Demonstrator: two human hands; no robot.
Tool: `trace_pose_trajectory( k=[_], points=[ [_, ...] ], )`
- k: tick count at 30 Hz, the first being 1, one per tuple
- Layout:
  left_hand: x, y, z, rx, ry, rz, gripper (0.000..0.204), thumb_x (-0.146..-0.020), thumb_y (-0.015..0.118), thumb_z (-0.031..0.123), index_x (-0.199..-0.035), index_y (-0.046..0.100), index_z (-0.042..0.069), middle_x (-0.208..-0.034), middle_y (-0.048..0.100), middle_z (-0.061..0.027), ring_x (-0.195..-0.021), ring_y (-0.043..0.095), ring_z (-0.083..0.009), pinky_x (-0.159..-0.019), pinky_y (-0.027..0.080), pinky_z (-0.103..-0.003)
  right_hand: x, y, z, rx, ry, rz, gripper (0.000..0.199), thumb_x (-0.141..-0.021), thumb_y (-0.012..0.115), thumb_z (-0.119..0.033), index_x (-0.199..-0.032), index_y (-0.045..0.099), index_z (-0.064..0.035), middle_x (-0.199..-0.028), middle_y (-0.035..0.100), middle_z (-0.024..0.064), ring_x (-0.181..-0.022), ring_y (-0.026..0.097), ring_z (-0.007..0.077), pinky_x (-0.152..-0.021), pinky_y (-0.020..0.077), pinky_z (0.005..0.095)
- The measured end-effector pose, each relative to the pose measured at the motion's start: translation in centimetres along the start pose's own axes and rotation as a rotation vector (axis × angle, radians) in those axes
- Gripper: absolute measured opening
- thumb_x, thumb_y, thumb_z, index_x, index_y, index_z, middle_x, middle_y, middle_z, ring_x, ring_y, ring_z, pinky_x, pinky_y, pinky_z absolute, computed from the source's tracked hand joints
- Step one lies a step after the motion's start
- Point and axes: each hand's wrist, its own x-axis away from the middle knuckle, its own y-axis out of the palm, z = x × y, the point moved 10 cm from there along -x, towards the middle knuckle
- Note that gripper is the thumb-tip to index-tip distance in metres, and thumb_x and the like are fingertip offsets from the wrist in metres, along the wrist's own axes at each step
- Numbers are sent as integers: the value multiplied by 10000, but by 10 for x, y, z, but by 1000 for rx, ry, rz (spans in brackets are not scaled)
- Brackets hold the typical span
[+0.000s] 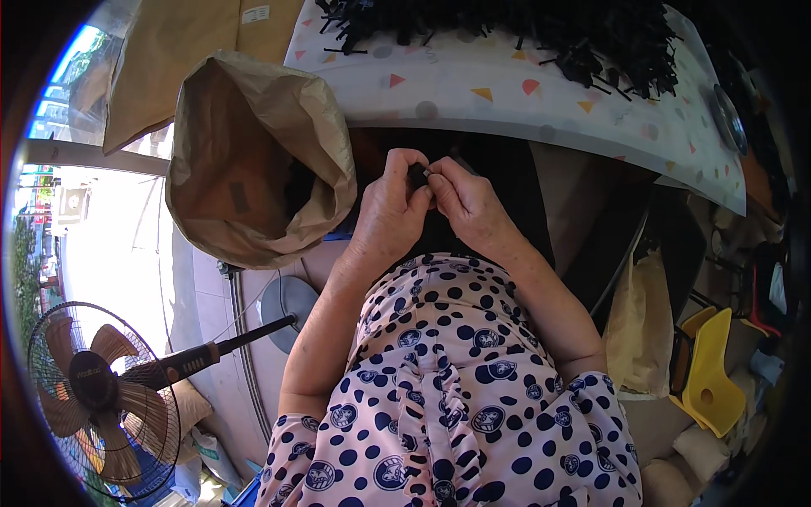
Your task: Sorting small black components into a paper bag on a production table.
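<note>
In front of my body, just short of the table's near edge, my two hands meet. My left hand (390, 207) is closed, its thumb and curled forefinger pinching a small black piece (418, 175). The fingertips of my right hand (467, 198) press together against the same piece from the other side. Most of it is hidden by the fingers, so its exact kind does not show. On the table (456, 97) beyond lies a large heap of black pieces (507, 25) with thin stalks sticking out.
Left of my hands stands an open brown paper sack (253, 169), with dark contents partly visible. A standing fan (101, 380) is at the lower left. At the right are a yellow plastic chair (710, 372) and a pale sack (642, 329). A round metal dish (728, 118) sits at the table's right end.
</note>
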Motion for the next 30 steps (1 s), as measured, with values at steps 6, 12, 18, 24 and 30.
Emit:
trace_pose_trajectory(
  k=[6,12,18,24,30],
  points=[
    [1,-9,27,-291,193,85,298,-832,558,9,-1095,429,68,-773,587,-183,-691,600,-364,-600,467,-396,-2,2,-3,39,-52,88,156,-977,465,-157,-997,536,-20,-673,543,90,-583,533,158,-539,418,286],
    [-5,-22,11,240,9,127,240,-884,523,20,-1106,457,86,-853,596,-100,-645,565,-184,-572,443,-284,-8,-4,7,-301,-26,100,199,-991,464,-211,-1039,538,-33,-720,551,20,-530,443,54,-463,350,183],
    [-1,-14,2,1236,-151,-19,233,-961,437,99,-1191,473,107,-930,591,-84,-697,555,-142,-613,440,-219,-6,1,8,-625,79,-2,174,-974,507,-213,-1060,556,-69,-763,592,14,-505,449,27,-406,317,157],
    [10,-4,-9,1027,-276,-48,376,-976,428,115,-1352,433,119,-893,570,-55,-692,522,-117,-595,411,-193,-12,-6,5,-612,54,-10,170,-946,561,-203,-1044,570,-64,-739,589,-3,-494,435,17,-410,298,148],
    [14,17,4,948,-201,-343,417,-955,473,104,-1364,413,51,-964,569,-54,-772,526,-93,-540,374,-176,-9,4,12,-676,210,-244,260,-916,611,-233,-1086,572,-41,-722,572,-11,-495,425,15,-408,293,147]
  ],
)
